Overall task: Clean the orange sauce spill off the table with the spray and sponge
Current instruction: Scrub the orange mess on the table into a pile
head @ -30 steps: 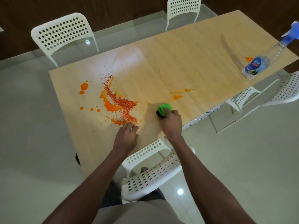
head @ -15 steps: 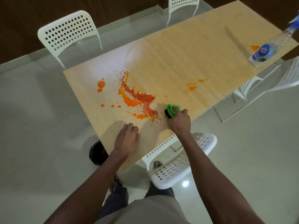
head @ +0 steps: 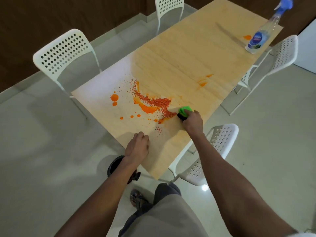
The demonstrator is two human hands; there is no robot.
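Note:
An orange sauce spill [head: 150, 104] with red grains and scattered drops spreads over the near left part of the wooden table [head: 179, 57]. My right hand [head: 192, 122] grips a green and black sponge [head: 183, 112] pressed on the table at the spill's right edge. My left hand [head: 137, 148] rests on the table's near edge, fingers curled under, holding nothing. A clear spray bottle [head: 259, 35] with a blue trigger stands at the far right edge, beside a small orange smear [head: 247, 37]. Thin orange streaks [head: 204, 81] mark the table's middle.
White perforated chairs stand around the table: one at the left [head: 66, 52], one at the far end [head: 169, 7], one at the right [head: 280, 53], one close to my legs [head: 212, 154]. A dark round object [head: 114, 165] sits on the floor under the table's near corner.
My right hand has pushed the sponge left up against the spill's edge. My left hand has drawn back toward the table's near edge. The view has shifted, so I stand further left.

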